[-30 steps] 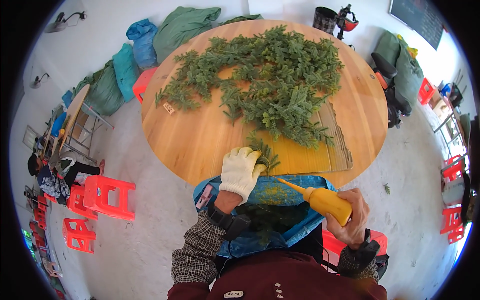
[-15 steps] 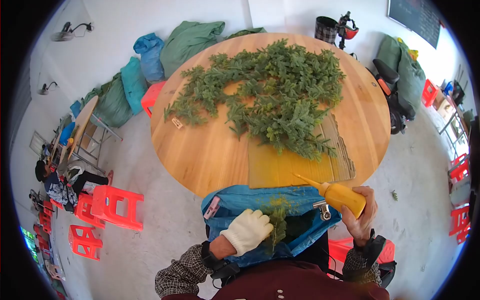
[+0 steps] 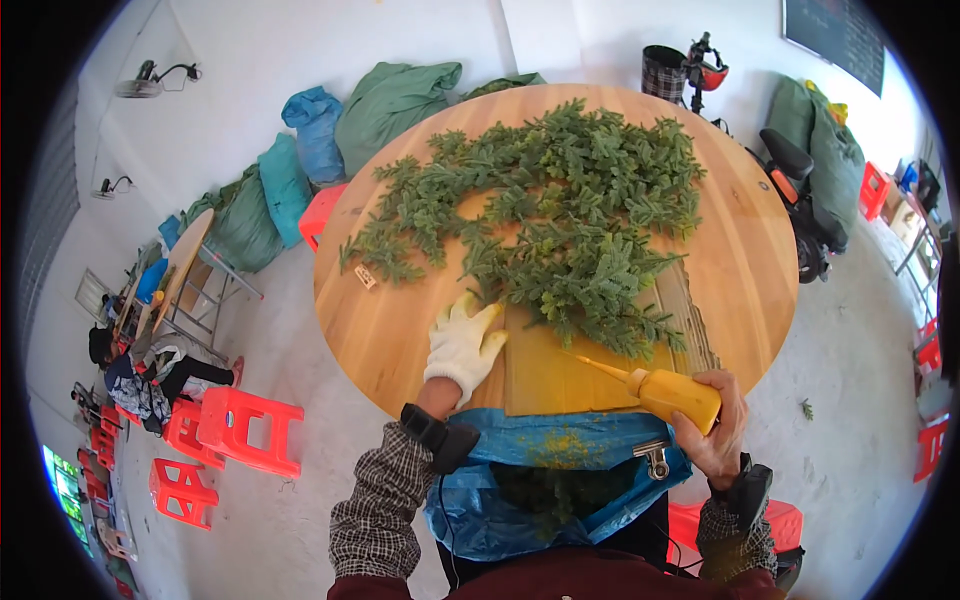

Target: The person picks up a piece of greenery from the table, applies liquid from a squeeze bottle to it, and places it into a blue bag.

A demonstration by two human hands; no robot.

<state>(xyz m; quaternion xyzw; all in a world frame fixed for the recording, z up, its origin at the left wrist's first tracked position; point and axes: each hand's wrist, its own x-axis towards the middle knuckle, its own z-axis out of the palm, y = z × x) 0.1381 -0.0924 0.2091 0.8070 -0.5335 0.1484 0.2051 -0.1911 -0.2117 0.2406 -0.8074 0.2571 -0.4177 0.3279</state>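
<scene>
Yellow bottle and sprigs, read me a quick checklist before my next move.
1. Bottle secure in right hand: ok, gripped, nozzle pointing left over the cardboard.
2. Left hand free: ok, looks empty, spread near the sprigs.
3. Both hands gloved: not ok, the right is bare.
4. Bag open: ok, greenery shows inside.
5. Nozzle clear of the sprigs: cannot tell, its tip appears close to them.

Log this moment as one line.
left hand: gloved, open, near green sprigs | right hand: holding yellow bottle | cardboard: on round table, partly under sprigs | blue bag: greenery inside
</scene>
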